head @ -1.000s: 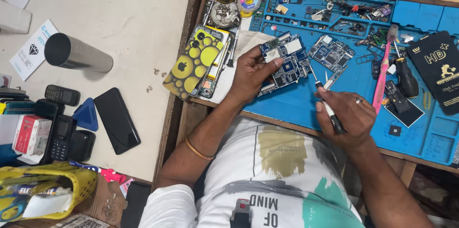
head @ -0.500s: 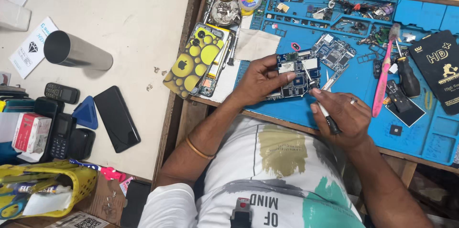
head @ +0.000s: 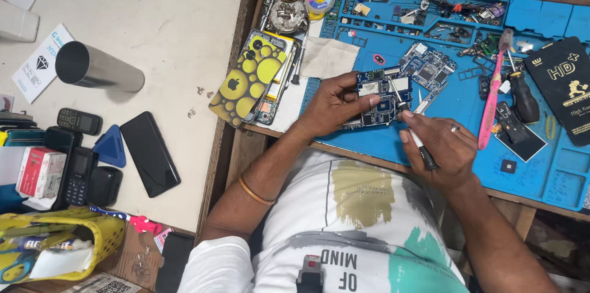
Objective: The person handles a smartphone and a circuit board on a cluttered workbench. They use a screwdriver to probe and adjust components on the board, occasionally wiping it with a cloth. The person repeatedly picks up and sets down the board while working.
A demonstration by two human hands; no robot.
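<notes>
The circuit board (head: pixel 378 97) is a small blue phone board with silver metal shields, tiny chips and a paler patch near its upper middle. It lies low over the blue work mat (head: pixel 541 170), near the mat's front edge and toward its left side. The left hand (head: pixel 335 105) grasps the board by its left end, thumb on top and fingers under it, and holds it a little tilted. The right hand (head: pixel 439 145) is closed around a thin screwdriver (head: pixel 413 133) with a black handle; its metal tip touches the right part of the board.

A second bare board (head: pixel 427 65) rests on the mat just behind the held one. A pink toothbrush (head: pixel 493 99) lies further right on the mat, and a phone with a yellow spotted case (head: pixel 249 78) sits just off the mat's left edge.

Compared with half a second before, the board is nearly in the same place over the mat, but the right hand has come closer to it, so the screwdriver tip now meets the board. One second ago the board was more to the left and the right hand was well apart from it.
</notes>
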